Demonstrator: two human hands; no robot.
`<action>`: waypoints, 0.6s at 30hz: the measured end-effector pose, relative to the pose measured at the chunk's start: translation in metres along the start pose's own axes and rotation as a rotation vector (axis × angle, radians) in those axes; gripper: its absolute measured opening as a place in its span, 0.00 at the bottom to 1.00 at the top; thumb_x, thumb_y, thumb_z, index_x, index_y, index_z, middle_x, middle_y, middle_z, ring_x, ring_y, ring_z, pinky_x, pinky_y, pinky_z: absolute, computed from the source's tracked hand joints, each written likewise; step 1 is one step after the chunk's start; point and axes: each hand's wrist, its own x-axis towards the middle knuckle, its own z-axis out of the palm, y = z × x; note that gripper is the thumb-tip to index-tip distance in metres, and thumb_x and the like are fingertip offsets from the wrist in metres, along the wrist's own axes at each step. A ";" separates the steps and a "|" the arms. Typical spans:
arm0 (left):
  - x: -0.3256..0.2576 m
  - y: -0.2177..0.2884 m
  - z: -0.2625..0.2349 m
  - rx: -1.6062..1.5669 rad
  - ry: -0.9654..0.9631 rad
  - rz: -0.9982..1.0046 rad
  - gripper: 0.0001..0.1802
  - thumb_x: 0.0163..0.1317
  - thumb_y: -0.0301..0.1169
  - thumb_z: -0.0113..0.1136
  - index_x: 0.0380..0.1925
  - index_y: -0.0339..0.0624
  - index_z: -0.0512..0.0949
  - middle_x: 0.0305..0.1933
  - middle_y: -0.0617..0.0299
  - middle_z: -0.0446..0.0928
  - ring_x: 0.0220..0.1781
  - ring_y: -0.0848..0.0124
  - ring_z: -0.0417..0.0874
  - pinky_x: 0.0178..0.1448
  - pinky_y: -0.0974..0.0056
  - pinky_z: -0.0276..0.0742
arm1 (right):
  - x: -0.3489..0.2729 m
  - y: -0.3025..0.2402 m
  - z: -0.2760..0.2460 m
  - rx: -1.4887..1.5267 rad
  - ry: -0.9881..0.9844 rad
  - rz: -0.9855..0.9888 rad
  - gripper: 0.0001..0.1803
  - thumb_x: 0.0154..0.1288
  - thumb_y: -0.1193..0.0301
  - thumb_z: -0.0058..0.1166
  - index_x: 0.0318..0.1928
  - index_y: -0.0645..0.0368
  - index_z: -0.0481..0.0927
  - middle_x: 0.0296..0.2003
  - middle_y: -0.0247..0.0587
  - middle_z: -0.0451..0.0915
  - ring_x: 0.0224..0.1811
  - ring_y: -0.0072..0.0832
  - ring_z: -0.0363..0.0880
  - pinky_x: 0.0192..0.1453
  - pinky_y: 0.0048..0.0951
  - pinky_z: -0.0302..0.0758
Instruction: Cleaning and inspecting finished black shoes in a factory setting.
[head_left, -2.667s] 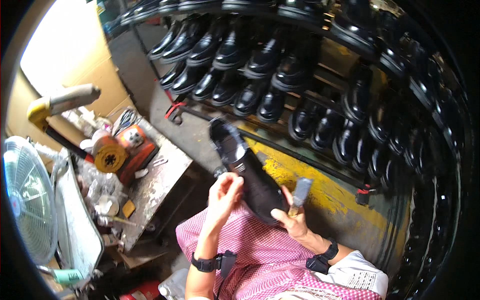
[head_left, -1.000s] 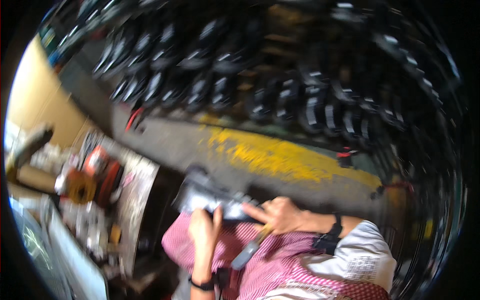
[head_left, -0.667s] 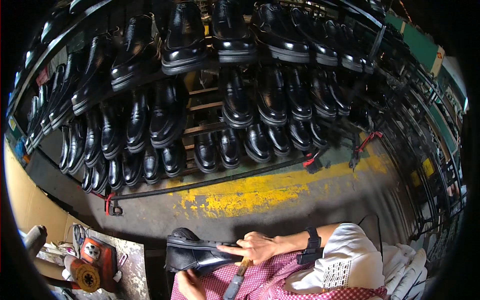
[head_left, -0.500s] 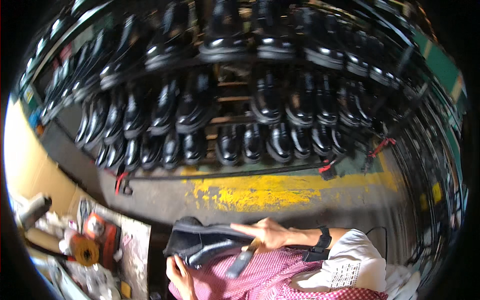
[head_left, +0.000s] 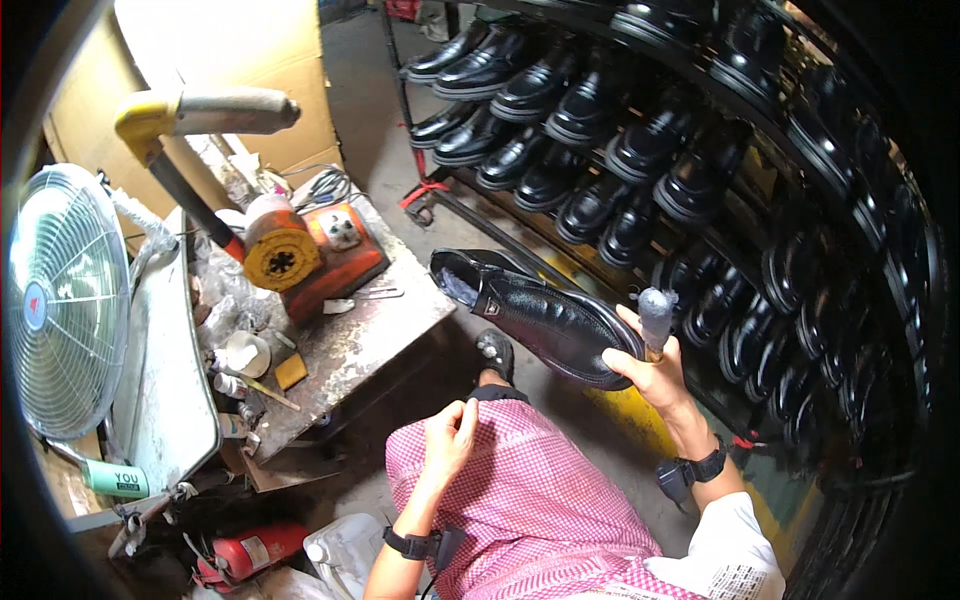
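My right hand (head_left: 655, 378) grips a black leather slip-on shoe (head_left: 545, 322) by its toe end. The shoe's opening faces up and left, and something greyish shows inside the heel. In the same hand, a short tool with a wooden handle and a rounded grey end (head_left: 655, 312) sticks up between thumb and fingers; whether it is a brush I cannot tell. My left hand (head_left: 450, 438) is curled closed above the red-and-white checked apron (head_left: 540, 480), apart from the shoe, with nothing visible in it.
A black rack (head_left: 480, 225) with rows of black shoes stands ahead and right. To the left, a stained worktable (head_left: 400, 300) bears an orange machine (head_left: 335, 265) with a yellow round face. A fan (head_left: 70, 300) stands far left, a red fire extinguisher (head_left: 260, 552) below.
The view has swung left toward the worktable and fan. The shoe has come up off my lap, held out by my right hand. My left hand has let go of its heel end.
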 end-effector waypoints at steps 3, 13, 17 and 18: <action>0.003 -0.009 -0.009 0.117 0.089 0.106 0.16 0.58 0.30 0.55 0.14 0.34 0.67 0.13 0.54 0.60 0.14 0.72 0.58 0.20 0.66 0.58 | 0.028 0.006 0.018 -0.137 0.010 -0.237 0.25 0.47 0.75 0.60 0.49 0.68 0.73 0.39 0.39 0.79 0.39 0.22 0.76 0.47 0.23 0.71; 0.000 -0.046 -0.038 0.215 0.253 0.226 0.15 0.54 0.24 0.57 0.12 0.35 0.65 0.13 0.53 0.62 0.12 0.63 0.65 0.18 0.63 0.59 | 0.154 -0.012 0.092 -0.551 0.117 -0.493 0.32 0.45 0.66 0.63 0.53 0.63 0.71 0.36 0.50 0.80 0.38 0.32 0.81 0.44 0.26 0.74; 0.003 -0.046 -0.043 0.214 0.266 0.240 0.15 0.54 0.23 0.55 0.12 0.35 0.64 0.13 0.54 0.61 0.12 0.64 0.65 0.18 0.64 0.59 | 0.198 -0.027 0.128 -0.536 0.145 -0.460 0.31 0.45 0.70 0.65 0.52 0.63 0.71 0.42 0.49 0.79 0.43 0.26 0.79 0.49 0.24 0.71; 0.003 -0.047 -0.044 0.214 0.267 0.244 0.15 0.54 0.23 0.55 0.12 0.35 0.65 0.13 0.54 0.61 0.12 0.63 0.65 0.18 0.63 0.59 | 0.205 -0.031 0.136 -0.546 0.153 -0.461 0.31 0.45 0.68 0.65 0.52 0.63 0.72 0.42 0.49 0.79 0.43 0.27 0.79 0.49 0.24 0.71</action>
